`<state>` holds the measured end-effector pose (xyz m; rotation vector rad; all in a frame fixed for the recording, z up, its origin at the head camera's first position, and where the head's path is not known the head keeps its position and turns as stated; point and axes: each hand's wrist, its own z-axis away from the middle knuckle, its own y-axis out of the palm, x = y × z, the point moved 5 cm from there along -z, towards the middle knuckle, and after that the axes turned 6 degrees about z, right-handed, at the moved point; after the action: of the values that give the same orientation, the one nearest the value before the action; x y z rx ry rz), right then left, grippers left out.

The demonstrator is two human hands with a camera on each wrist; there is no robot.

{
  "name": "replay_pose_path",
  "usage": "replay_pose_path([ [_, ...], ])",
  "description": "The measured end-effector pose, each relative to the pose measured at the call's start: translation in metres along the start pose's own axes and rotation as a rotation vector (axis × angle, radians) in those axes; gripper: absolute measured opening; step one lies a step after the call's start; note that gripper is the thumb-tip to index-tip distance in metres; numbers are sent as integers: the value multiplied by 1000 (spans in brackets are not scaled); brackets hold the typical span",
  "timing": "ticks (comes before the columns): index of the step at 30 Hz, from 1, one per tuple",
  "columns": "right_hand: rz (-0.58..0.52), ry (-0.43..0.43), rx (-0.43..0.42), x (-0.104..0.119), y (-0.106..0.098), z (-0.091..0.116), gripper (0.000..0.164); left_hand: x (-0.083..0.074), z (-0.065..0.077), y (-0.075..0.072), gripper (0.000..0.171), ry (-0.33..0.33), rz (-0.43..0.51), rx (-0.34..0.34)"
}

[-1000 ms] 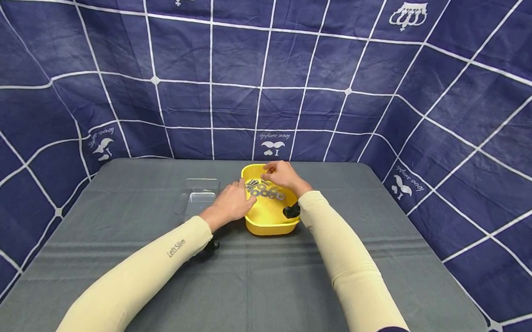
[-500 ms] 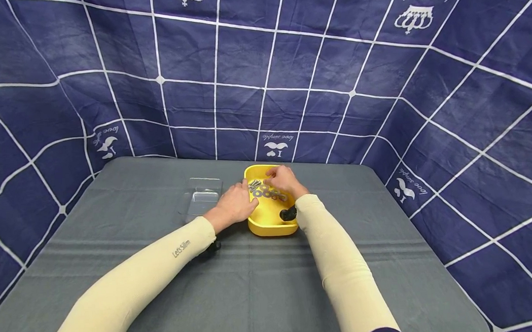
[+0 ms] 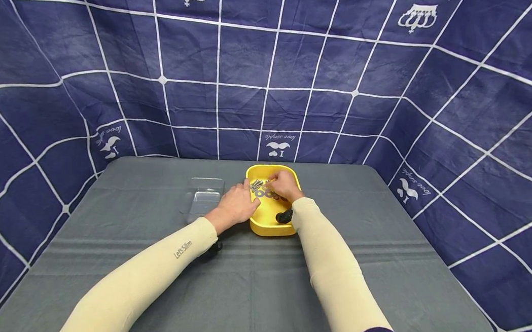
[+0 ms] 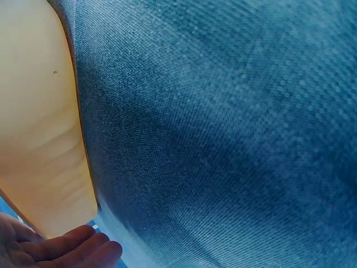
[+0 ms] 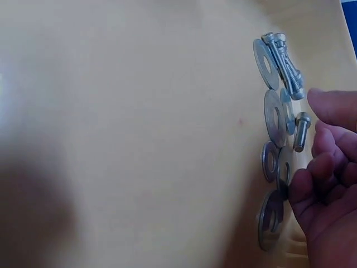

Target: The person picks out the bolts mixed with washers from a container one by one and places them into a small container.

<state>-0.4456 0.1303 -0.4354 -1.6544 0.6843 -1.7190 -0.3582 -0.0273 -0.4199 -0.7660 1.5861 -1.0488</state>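
Observation:
A yellow tray (image 3: 270, 230) holds several flat metal washers (image 5: 275, 118) and a small pile of silver socket-head bolts (image 5: 285, 64). My left hand (image 3: 236, 204) grips the tray's left wall, thumb on the inner side; in the left wrist view its fingers (image 4: 92, 245) lie along the outside. My right hand (image 3: 285, 185) reaches down into the far part of the tray, fingers loosely bent. In the right wrist view a single short bolt (image 5: 302, 132) lies just in front of its thumb and fingertips, apart from the pile, and the ring of washers runs beside it.
A clear plastic container (image 3: 204, 203) with compartments stands left of the tray, partly behind my left hand. Grey cloth (image 3: 201, 302) covers the table. A blue checked curtain (image 3: 244, 106) rises behind it and at both sides.
My right hand has moved left and lower into the tray, over the washers and bolts. The left hand keeps its place at the tray wall, while the head view has shifted slightly.

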Motion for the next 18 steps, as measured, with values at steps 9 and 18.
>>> replay_pose_path([
  [9, -152, 104, -39, -8, 5, -3, 30, 0, 2, -2, 77, 6, 6, -11],
  [18, -146, 154, -69, -12, 8, -4, 25, 2, 4, -1, 78, -8, 26, 12],
])
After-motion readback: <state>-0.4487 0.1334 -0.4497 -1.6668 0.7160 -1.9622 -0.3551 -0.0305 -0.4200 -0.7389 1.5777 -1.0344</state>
